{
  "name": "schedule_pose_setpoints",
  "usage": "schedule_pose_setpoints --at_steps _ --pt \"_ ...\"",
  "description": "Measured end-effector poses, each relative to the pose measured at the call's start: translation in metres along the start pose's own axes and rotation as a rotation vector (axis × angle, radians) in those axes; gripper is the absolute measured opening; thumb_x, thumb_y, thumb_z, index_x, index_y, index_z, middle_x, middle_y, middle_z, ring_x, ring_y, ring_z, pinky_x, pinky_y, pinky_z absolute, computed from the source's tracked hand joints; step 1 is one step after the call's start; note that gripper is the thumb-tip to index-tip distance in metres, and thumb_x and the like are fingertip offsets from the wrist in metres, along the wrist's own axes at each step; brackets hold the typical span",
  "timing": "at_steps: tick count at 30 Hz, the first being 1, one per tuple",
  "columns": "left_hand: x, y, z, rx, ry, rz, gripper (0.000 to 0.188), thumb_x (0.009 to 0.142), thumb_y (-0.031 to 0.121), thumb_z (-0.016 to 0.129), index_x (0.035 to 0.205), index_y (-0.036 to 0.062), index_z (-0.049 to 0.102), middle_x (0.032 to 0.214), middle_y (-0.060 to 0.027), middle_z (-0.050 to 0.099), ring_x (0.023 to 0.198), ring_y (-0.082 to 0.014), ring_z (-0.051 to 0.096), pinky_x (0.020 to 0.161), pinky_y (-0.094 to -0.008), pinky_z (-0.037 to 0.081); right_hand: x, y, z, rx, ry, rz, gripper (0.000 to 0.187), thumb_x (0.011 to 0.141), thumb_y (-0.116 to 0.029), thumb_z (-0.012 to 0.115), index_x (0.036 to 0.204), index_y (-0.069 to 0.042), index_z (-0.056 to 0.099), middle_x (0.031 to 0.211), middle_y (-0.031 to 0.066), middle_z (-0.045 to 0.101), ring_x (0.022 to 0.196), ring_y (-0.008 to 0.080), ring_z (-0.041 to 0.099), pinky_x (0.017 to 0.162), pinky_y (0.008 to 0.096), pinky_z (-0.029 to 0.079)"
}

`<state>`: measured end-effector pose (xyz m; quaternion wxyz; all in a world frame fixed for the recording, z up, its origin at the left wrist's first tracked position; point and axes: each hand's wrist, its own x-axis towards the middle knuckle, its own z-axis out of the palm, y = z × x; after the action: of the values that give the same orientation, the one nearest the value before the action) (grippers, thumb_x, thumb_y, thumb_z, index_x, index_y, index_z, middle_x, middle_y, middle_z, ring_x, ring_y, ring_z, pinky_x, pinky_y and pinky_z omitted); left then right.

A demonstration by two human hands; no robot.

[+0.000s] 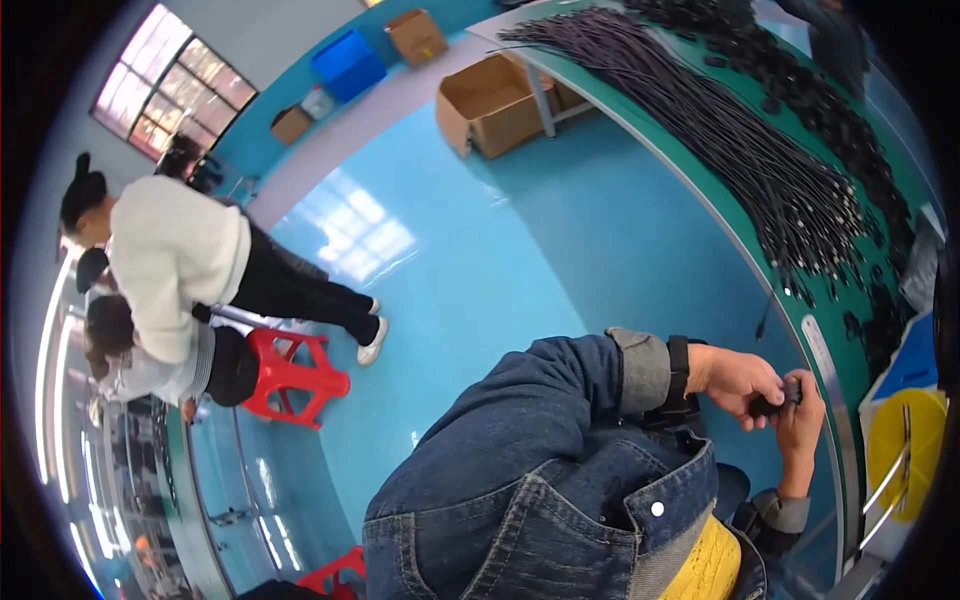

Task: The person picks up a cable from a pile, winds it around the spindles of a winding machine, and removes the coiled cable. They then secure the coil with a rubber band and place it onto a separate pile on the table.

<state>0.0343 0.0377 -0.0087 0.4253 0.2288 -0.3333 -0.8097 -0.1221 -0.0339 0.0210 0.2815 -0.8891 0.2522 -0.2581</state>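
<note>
My left hand (740, 385), with a dark band at the wrist, reaches in beside the green-topped table (745, 235). Its fingers are closed on a small black piece (766, 406) whose exact kind I cannot make out. My right hand (802, 425) comes up from below and grips the same piece between thumb and fingers, so the two hands meet there. Both are held at the table's near edge. On the tabletop beyond lies a long bundle of black cables (690, 110) with metal-tipped ends. A heap of small black parts (850, 130) runs along behind it.
A pale ruler-like strip (818, 345) lies along the table edge. Near my right hand is a yellow reel (905, 455). An open cardboard box (500, 105) stands under the table. To the left, a person in white (175, 245) stands by a red stool (295, 375), near someone seated.
</note>
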Motion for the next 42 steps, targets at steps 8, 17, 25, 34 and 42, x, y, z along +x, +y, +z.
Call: schedule_pose_setpoints --at_steps 8,17,25,34,42 --pt "0.003 0.012 0.004 -0.067 0.151 -0.016 0.045 0.094 0.041 0.033 0.093 0.0001 0.052 0.084 -0.0109 0.056 0.068 -0.0202 0.056 0.058 -0.0363 0.048 0.009 0.013 0.005 -0.039 0.004 -0.139 0.016 0.076 0.001 0.042 0.09 -0.004 0.048 0.068 0.0179 0.053 0.061 0.0347 0.056 0.054 0.0386 0.042" --pt "-0.011 0.006 0.01 0.291 0.268 -0.059 0.055 0.093 0.048 0.024 0.089 0.0013 0.054 0.078 -0.0103 0.054 0.069 -0.0185 0.056 0.048 -0.0306 0.049 0.008 0.018 0.015 0.078 -0.04 -0.137 0.014 0.08 0.0 0.04 0.092 -0.002 0.047 0.066 0.0163 0.05 0.058 0.0323 0.053 0.054 0.0363 0.041" --pt "-0.034 0.015 0.009 0.598 0.477 0.054 0.059 0.093 0.047 0.022 0.089 -0.0036 0.053 0.075 -0.0132 0.053 0.073 -0.021 0.059 0.05 -0.0317 0.052 0.034 0.003 0.04 0.169 -0.12 -0.184 0.012 0.081 0.0 0.039 0.09 -0.002 0.046 0.068 0.0164 0.049 0.059 0.0303 0.052 0.054 0.0345 0.04" --pt "-0.044 0.006 0.0 0.219 0.387 0.192 0.056 0.094 0.044 0.026 0.09 -0.0051 0.053 0.079 -0.0162 0.053 0.074 -0.022 0.06 0.054 -0.034 0.053 0.046 0.01 0.044 0.054 -0.212 -0.216 0.01 0.084 -0.001 0.038 0.091 -0.001 0.045 0.071 0.0168 0.049 0.061 0.0313 0.051 0.056 0.035 0.04" --pt "-0.051 0.021 0.002 0.449 0.348 -0.275 0.049 0.093 0.039 0.033 0.094 -0.0064 0.052 0.104 -0.0208 0.054 0.08 -0.0267 0.062 0.058 -0.0387 0.053 0.039 0.008 0.046 0.111 -0.154 -0.268 0.008 0.083 -0.004 0.041 0.089 -0.002 0.046 0.067 0.0165 0.049 0.06 0.0346 0.052 0.054 0.0354 0.04"
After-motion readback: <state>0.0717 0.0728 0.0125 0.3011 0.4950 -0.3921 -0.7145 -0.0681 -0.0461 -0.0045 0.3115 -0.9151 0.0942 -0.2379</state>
